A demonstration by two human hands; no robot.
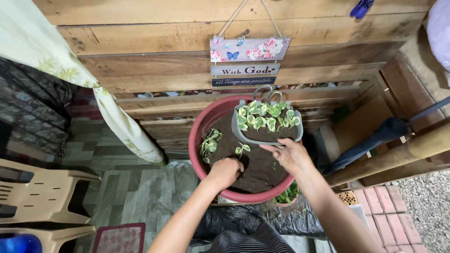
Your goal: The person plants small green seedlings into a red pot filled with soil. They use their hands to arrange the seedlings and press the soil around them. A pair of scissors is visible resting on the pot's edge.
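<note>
A big red basin (197, 140) full of dark soil stands in front of me. My left hand (225, 172) is curled into a fist, pressing into the soil beside a small green cutting (242, 149). My right hand (289, 154) grips the front edge of a grey planter (267, 138) that rests tilted on the basin's far right side. The planter holds several green-and-white variegated plants (265, 115). Another planted cutting (209, 143) grows at the basin's left side. Scissors (268, 94) lie behind the planter on the basin's far rim.
A wooden plank wall (154, 61) with a hanging floral sign (246, 58) rises behind the basin. A pale curtain (93, 89) hangs left. Beige plastic chairs (37, 197) stand at lower left. Black plastic sheeting (234, 220) lies under the basin. A folded dark umbrella (375, 138) leans right, near red bricks (389, 211).
</note>
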